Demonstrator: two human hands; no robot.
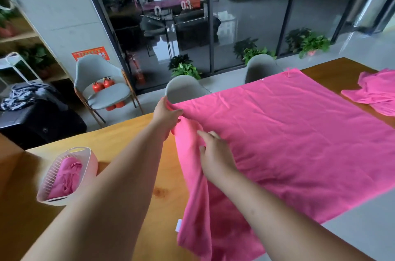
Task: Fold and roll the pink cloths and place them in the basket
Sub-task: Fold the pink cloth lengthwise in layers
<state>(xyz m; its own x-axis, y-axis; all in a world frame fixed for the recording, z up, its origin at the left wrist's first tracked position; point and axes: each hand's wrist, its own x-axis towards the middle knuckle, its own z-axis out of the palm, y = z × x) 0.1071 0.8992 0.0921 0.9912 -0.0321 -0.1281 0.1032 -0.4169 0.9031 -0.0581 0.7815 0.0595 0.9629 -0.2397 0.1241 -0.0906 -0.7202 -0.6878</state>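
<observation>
From the head view, your left hand [167, 116] is curled round the far left corner of the large pink cloth [299, 137], pinching it between thumb and fingers and lifting it slightly off the bench [128, 132]. Your right hand [215, 154] lies on the cloth's bunched left edge just nearer you, fingers mostly straight and pointing toward the left hand; you cannot tell whether the thumb is pinching the fold. The cloth is spread flat across the bench, its near end hanging over the edge. A white basket [90, 162] stands at your left, well apart, with a rolled pink cloth [66, 177] inside. A crumpled pink cloth [376, 92] lies at the far right. Two grey chairs [186, 87] stand behind the bench. Both forearms reach forward, the left stretched farther.
</observation>
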